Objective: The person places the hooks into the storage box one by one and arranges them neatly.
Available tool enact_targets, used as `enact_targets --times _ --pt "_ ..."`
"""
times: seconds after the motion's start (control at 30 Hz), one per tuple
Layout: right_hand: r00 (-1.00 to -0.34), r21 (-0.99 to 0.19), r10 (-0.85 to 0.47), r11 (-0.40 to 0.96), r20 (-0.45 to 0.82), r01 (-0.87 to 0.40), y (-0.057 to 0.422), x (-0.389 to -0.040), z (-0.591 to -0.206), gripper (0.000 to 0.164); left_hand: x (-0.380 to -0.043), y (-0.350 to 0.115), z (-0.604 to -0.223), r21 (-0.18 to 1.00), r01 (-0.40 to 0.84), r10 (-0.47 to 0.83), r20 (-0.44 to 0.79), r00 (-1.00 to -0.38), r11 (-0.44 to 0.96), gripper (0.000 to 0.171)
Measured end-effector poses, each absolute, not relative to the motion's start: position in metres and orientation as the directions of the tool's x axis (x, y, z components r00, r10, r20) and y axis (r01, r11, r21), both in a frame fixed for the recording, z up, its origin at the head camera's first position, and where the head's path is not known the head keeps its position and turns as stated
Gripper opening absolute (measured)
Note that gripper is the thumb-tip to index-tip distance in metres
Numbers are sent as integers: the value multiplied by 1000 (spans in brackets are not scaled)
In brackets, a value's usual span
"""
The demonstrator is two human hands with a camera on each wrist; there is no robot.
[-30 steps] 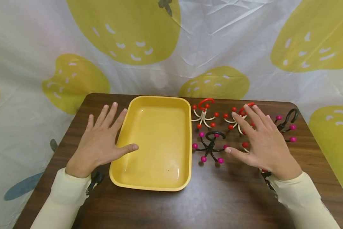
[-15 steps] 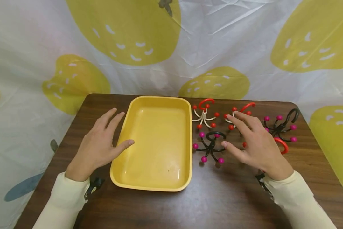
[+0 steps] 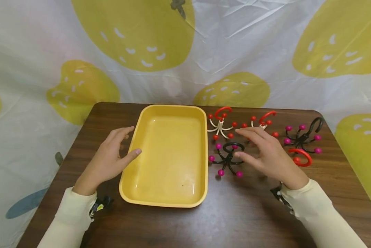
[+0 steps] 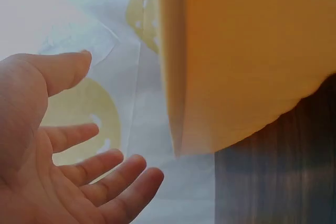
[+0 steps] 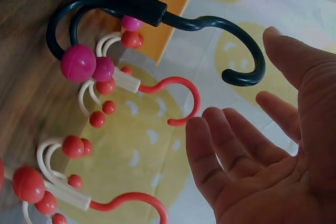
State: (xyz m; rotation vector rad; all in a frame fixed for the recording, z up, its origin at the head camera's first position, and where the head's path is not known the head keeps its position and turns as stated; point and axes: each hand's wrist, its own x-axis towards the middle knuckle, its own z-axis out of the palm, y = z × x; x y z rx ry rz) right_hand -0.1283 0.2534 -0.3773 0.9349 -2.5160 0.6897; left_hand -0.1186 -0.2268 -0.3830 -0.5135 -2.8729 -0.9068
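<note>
My left hand hovers with spread, slightly bent fingers over the left rim of a shallow yellow tray. In the left wrist view nothing is in its palm, and the tray wall stands close beyond the fingers. My right hand is above the hangers right of the tray, thumb and fingers apart. Its thumb tip overlaps a black multi-arm hook hanger with pink ball tips. In the right wrist view that hanger's curved hook comes up between thumb and fingers, with the palm free of it.
White hangers with red hooks and balls stand behind, one at the tray's right side and another partly hidden by my right hand. Another black hanger stands far right; a red hook shows nearby. A fruit-print cloth hangs behind the table.
Both hands have turned inward and their fingers have drawn in from a flat spread. The right hand has shifted left towards the near black hanger, uncovering the hangers at right.
</note>
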Motion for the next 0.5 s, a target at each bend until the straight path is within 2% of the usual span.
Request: enact_targets --times 0.23,0.5 --pt "-750 -390 -482 650 452 -652 251 -132 -379 52 -126 -231 -387 644 253 257 91 -962 721 64" --pt "-790 -480 -458 629 407 -612 250 -135 -381 42 -129 -236 -396 757 72 187 -67 -980 649 62"
